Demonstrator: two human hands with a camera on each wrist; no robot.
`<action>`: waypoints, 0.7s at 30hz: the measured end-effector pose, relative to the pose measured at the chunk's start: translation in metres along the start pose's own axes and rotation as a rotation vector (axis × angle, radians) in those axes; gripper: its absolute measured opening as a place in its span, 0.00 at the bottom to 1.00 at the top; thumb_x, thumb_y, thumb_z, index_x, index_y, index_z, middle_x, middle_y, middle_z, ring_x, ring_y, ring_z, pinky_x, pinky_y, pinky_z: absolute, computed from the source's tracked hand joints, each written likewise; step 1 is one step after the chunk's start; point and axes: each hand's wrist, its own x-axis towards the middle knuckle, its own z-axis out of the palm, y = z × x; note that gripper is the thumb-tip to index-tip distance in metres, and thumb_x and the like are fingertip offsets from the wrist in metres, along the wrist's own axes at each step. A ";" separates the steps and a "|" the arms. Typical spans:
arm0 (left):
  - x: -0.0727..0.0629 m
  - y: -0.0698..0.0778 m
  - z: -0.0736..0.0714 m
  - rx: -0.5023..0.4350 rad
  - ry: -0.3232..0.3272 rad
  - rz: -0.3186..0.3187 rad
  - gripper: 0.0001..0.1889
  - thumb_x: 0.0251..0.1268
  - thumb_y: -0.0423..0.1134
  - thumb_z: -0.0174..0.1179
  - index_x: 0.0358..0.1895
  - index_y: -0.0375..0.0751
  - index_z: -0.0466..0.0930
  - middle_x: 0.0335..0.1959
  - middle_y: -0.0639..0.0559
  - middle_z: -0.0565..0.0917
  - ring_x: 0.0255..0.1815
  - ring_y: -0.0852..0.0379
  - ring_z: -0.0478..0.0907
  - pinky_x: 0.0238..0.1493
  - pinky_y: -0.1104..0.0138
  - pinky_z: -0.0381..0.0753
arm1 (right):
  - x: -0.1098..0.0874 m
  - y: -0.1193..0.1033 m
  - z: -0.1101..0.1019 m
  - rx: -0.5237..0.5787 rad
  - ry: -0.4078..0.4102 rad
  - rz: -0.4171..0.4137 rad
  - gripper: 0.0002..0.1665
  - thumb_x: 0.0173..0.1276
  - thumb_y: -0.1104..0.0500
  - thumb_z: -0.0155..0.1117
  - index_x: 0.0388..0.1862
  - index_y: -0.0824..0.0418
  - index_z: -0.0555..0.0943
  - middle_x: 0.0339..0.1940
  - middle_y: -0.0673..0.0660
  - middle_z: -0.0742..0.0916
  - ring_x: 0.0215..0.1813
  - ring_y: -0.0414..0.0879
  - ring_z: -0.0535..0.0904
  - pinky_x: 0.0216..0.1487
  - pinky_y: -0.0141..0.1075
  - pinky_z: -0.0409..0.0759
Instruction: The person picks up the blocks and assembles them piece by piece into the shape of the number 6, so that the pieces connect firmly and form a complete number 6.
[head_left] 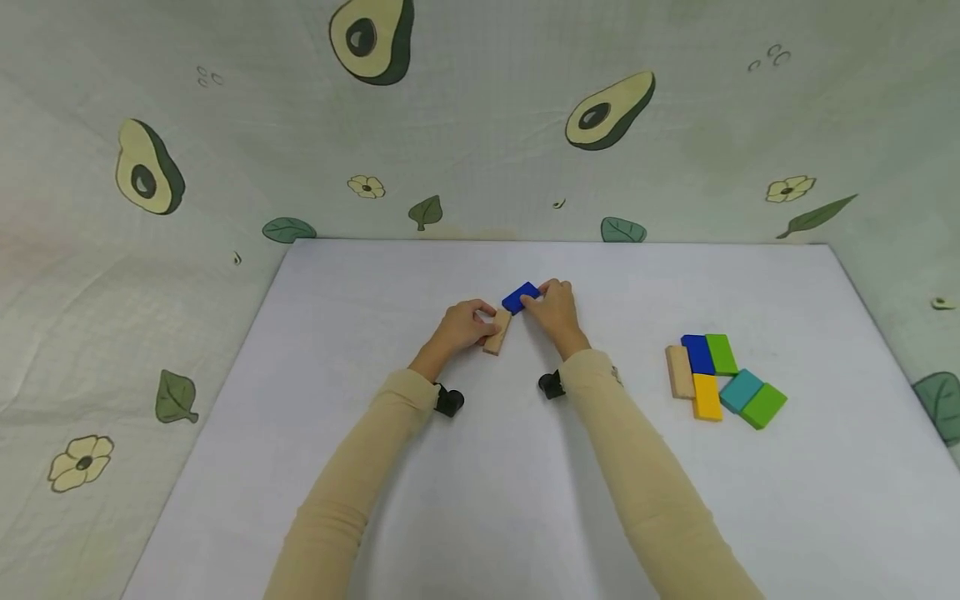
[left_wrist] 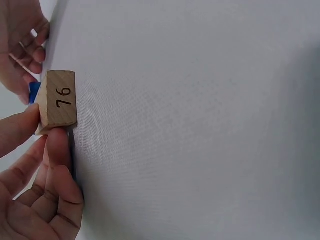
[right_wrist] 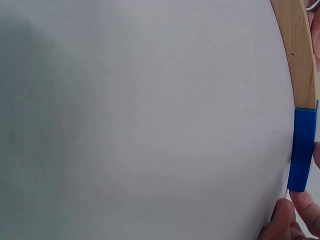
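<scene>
Near the middle of the table my left hand (head_left: 459, 328) holds a plain wooden block (head_left: 498, 340) between thumb and fingers. In the left wrist view the end face of the wooden block (left_wrist: 62, 99) carries the printed number 76. My right hand (head_left: 557, 313) pinches a blue block (head_left: 516, 300) by its right end and side. The two blocks lie at an angle, one's end right at the other's. In the right wrist view the blue block (right_wrist: 303, 150) continues the line of the wooden block (right_wrist: 298, 55).
To the right, several blocks lie flat in a loose group: a wooden block (head_left: 679, 372), a blue one (head_left: 698, 355), a yellow one (head_left: 707, 397), a teal one (head_left: 741, 391) and green ones (head_left: 764, 407). An avocado-print cloth (head_left: 480, 150) hangs behind the white table (head_left: 360, 292).
</scene>
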 end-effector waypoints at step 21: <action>0.012 0.000 0.001 0.000 0.027 0.012 0.16 0.62 0.43 0.60 0.52 0.43 0.77 0.20 0.51 0.80 0.20 0.60 0.73 0.27 0.72 0.67 | 0.008 -0.002 0.003 -0.096 -0.003 0.061 0.27 0.67 0.46 0.56 0.57 0.63 0.70 0.54 0.67 0.72 0.51 0.56 0.70 0.54 0.47 0.70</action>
